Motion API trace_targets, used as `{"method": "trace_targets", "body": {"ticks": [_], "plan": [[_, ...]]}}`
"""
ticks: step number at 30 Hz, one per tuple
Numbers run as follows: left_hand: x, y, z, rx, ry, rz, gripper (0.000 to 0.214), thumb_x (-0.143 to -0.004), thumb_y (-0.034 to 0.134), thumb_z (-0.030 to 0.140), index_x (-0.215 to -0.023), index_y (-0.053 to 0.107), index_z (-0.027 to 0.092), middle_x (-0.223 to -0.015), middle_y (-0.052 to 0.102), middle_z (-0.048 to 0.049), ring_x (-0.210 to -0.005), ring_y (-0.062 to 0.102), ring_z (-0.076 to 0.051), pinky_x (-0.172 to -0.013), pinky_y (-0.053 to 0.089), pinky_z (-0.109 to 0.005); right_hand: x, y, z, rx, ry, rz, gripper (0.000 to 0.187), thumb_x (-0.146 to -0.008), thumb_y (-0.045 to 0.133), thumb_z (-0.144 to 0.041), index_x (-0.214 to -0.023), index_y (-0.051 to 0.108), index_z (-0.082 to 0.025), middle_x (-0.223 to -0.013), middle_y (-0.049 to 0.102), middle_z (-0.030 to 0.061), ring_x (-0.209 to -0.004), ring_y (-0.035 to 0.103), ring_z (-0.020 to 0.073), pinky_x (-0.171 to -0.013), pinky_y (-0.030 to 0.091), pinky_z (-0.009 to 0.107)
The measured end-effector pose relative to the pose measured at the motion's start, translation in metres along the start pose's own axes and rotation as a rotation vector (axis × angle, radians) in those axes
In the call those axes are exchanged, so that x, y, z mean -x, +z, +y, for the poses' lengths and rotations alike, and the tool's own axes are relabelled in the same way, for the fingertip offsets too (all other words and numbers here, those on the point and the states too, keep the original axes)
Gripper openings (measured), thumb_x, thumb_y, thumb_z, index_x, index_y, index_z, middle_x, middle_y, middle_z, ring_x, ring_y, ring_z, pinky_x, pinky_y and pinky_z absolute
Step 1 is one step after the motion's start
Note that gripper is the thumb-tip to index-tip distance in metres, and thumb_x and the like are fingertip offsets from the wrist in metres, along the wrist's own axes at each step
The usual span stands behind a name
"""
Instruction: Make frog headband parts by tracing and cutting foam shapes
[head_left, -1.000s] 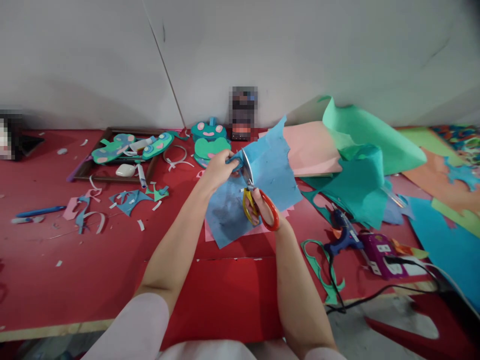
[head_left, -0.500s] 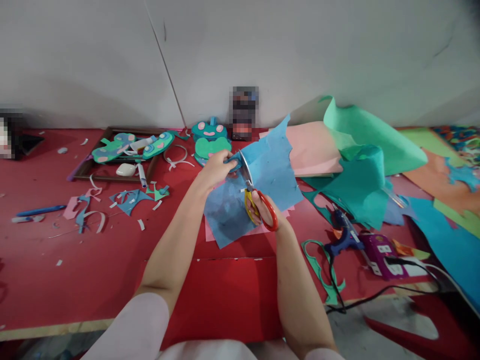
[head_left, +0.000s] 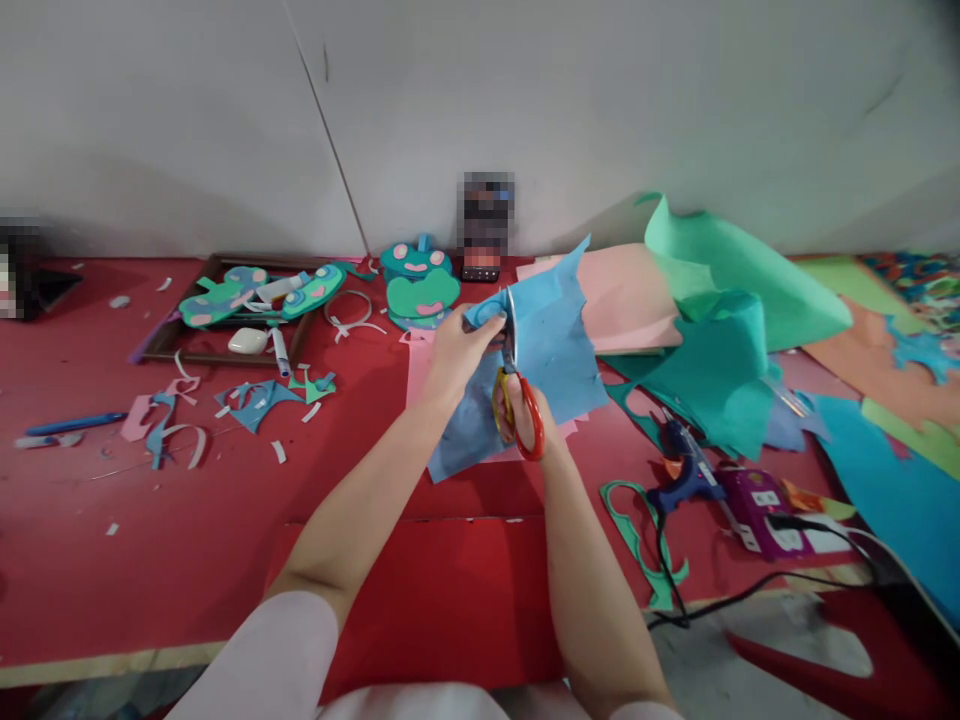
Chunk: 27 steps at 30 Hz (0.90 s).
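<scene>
My left hand [head_left: 459, 350] pinches a blue felt sheet [head_left: 553, 335] near its upper left edge, where a piece of it curls over the fingers. The sheet has a ragged right edge and hangs above the table, its lower part dropping behind my hands. In my right hand [head_left: 534, 415] are scissors [head_left: 534, 430] with one red and one yellow handle loop. Their blades point up and away, set at the felt right beside my left fingertips. Pink sheets [head_left: 420, 365] lie under the blue felt.
On the left, a brown frame [head_left: 202, 352] holds decorated felt pieces, near a blue pen [head_left: 76, 424] and scraps. Green frog-like felt shapes [head_left: 422, 295] lie ahead. A blue glue gun [head_left: 686, 465], purple power strip [head_left: 761, 510] and black cable are right, below piled green felt [head_left: 742, 270].
My left hand has shifted right with the felt, turning the sheet. The scissors have swung more upright and moved slightly right. More of the pink sheet shows on the left.
</scene>
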<state>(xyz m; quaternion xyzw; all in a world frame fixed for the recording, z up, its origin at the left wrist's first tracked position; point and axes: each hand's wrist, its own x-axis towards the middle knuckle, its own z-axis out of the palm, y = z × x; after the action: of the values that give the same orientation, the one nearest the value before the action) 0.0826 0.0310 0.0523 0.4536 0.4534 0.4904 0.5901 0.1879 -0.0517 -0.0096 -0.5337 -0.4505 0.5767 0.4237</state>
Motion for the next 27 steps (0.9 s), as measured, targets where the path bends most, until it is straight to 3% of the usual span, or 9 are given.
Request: {"method": "trace_targets", "body": {"ticks": [3,8,15,21,27], "plan": [[-0.001,0.004,-0.005,0.035,0.002,0.078,0.01,-0.08,0.064,0.023,-0.079,0.057,0.016,-0.075,0.064,-0.0006,-0.069,0.066,-0.011,-0.073,0.057,-0.028,0.001,0.005,-0.001,0.065,-0.056,0.121,0.05,-0.084,0.039,-0.071,-0.07,0.042,-0.024,-0.047,0.038,-0.0063,-0.034,0.038,0.0091,-0.034,0.033,0.025],[-0.001,0.006,-0.009,-0.05,0.071,0.147,0.012,-0.083,0.06,0.027,-0.077,0.055,0.018,-0.076,0.064,-0.0002,-0.07,0.064,-0.011,-0.074,0.056,-0.027,0.002,0.005,-0.001,0.078,-0.09,0.112,0.049,-0.083,0.039,-0.072,-0.071,0.043,-0.024,-0.048,0.039,-0.0056,-0.035,0.038,0.0095,-0.036,0.035,0.025],[0.002,-0.003,0.008,-0.299,0.249,0.089,0.011,-0.082,0.06,0.02,-0.073,0.052,0.02,-0.068,0.06,0.0023,-0.065,0.063,-0.012,-0.065,0.05,-0.024,0.004,0.001,-0.003,-0.042,-0.143,-0.001,0.052,-0.08,0.04,-0.074,-0.084,0.049,-0.023,-0.065,0.043,-0.0024,-0.045,0.039,0.0093,-0.043,0.039,0.026],[0.007,-0.003,0.015,-0.447,0.293,0.025,0.013,-0.082,0.059,0.02,-0.072,0.051,0.021,-0.067,0.06,0.0025,-0.065,0.062,-0.013,-0.063,0.044,-0.024,0.005,0.0,-0.009,-0.071,-0.159,0.002,0.053,-0.079,0.04,-0.075,-0.085,0.049,-0.023,-0.07,0.044,-0.0021,-0.047,0.037,0.0086,-0.044,0.038,0.027],[0.009,-0.001,0.016,-0.439,0.286,0.005,0.012,-0.082,0.059,0.019,-0.073,0.051,0.021,-0.068,0.06,0.0024,-0.066,0.062,-0.013,-0.065,0.044,-0.024,0.006,-0.005,-0.008,-0.012,-0.164,0.029,0.053,-0.079,0.041,-0.075,-0.083,0.048,-0.023,-0.066,0.041,-0.003,-0.047,0.039,0.0099,-0.044,0.04,0.028]]}}
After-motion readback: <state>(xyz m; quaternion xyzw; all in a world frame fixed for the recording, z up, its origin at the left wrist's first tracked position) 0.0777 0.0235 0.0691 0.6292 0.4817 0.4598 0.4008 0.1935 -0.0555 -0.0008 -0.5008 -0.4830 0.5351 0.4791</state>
